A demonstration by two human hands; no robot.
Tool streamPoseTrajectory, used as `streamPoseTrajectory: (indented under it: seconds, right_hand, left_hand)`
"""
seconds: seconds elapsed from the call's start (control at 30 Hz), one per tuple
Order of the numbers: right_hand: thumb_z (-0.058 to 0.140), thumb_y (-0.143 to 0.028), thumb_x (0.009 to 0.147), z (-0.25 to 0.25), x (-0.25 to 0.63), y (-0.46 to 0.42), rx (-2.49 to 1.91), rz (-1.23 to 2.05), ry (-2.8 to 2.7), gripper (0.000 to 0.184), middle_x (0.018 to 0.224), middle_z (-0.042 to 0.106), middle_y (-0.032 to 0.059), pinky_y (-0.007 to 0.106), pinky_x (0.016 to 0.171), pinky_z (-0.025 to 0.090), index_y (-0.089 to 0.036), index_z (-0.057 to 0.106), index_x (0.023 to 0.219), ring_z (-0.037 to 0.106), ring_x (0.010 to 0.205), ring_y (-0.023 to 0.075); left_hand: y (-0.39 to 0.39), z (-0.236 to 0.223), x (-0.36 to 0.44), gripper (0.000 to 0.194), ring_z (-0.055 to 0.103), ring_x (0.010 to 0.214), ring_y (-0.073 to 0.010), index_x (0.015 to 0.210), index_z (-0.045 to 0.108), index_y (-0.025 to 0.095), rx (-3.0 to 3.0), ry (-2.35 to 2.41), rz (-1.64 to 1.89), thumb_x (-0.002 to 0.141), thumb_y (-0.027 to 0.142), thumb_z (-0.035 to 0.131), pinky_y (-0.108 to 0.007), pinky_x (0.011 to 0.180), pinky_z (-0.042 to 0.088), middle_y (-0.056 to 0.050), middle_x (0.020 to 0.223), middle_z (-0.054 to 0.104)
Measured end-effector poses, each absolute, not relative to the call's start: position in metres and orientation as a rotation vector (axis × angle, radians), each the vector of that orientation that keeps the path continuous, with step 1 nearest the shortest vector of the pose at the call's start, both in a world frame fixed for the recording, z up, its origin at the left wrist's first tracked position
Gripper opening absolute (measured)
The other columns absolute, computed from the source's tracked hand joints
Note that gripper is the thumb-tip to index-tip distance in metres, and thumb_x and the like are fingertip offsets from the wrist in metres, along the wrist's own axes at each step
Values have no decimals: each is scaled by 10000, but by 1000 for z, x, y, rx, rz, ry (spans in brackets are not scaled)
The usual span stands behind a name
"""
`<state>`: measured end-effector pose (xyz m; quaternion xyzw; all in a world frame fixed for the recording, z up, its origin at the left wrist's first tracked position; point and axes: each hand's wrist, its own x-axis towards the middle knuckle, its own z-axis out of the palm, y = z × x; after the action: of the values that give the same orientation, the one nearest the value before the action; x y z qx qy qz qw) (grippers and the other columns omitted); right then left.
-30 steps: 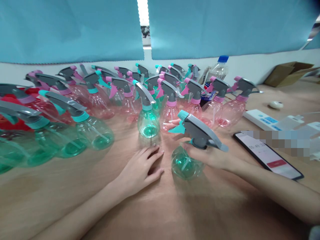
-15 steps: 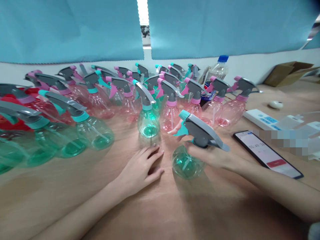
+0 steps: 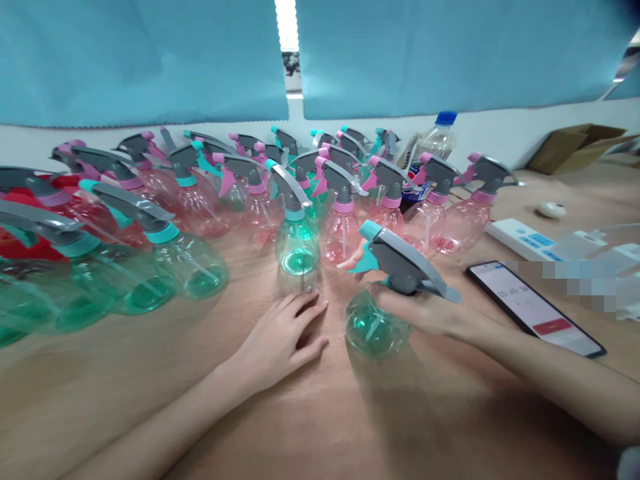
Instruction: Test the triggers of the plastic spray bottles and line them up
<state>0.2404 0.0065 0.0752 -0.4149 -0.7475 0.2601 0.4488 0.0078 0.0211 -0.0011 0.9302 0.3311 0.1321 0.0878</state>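
Observation:
My right hand (image 3: 415, 308) is wrapped round the neck of a green spray bottle (image 3: 376, 331), with a finger by its teal trigger. This bottle is upright, its grey head with the teal nozzle pointing up and to the left. Flat on the table, my left hand (image 3: 280, 340) holds nothing, its fingers spread a little. Just beyond those fingertips stands another green spray bottle (image 3: 297, 250). A pink spray bottle (image 3: 341, 233) is close to its right. More green spray bottles (image 3: 190, 270) stand to the left of my left hand.
Several pink and green spray bottles crowd the back of the table (image 3: 240, 427). A clear bottle with a blue cap (image 3: 435, 143) stands behind them. On the right are a phone (image 3: 530, 303), a white power strip (image 3: 525, 239), a small white object (image 3: 551, 210) and a cardboard box (image 3: 575, 148).
Both hands and the bottles are almost where they were. Only the digits on the phone screen differ.

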Motion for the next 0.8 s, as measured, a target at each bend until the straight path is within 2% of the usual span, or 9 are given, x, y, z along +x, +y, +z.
streamPoseTrajectory:
  seconds: [0.1,0.23,0.3,0.4,0.63,0.8]
  right_hand:
    - [482,-127,706,74,241,7,-1034,762,-1827,341,846,688,-12,275,526,519,-248,568,1012,571,513,109]
    - [496,-104,698,77,239,7,-976,822,-1805,502,897,698,-7,328,771,571,-284,561,1162,678,783,167]
    - [499,-112,720,77,238,7,-949,852,-1788,525,955,700,5,349,816,573,-283,546,1214,687,822,173]
    - [506,-115,740,75,238,7,-939,873,-1767,555,1032,696,23,370,837,577,-282,522,1269,695,842,178]
    - [500,-125,735,74,238,9,-912,847,-1810,566,1021,700,29,356,841,578,-283,530,1278,665,1023,203]
    - [505,-137,735,75,237,8,-898,852,-1796,561,1026,701,37,358,810,589,-287,530,1275,662,1022,205]
  left_hand:
    - [21,-1,8,479,452,1280,-301,1354,484,181,2763,988,400,923,378,552,-493,1029,402,-140,1404,486]
    - [21,-1,8,469,452,1283,-305,1351,488,204,2762,990,411,921,381,552,-499,1025,403,-131,1405,488]
    - [21,-1,9,467,455,1281,-302,1351,487,204,2762,988,410,924,384,548,-497,1027,403,-129,1402,491]
    - [22,-1,8,473,452,1281,-301,1354,485,188,2763,984,401,928,387,543,-495,1031,399,-135,1401,491]
    - [21,0,8,468,462,1272,-298,1360,480,213,2755,990,396,927,381,544,-489,1023,407,-124,1396,496]
    - [20,0,8,470,457,1275,-298,1358,480,207,2754,986,406,925,378,547,-493,1024,406,-123,1393,499]
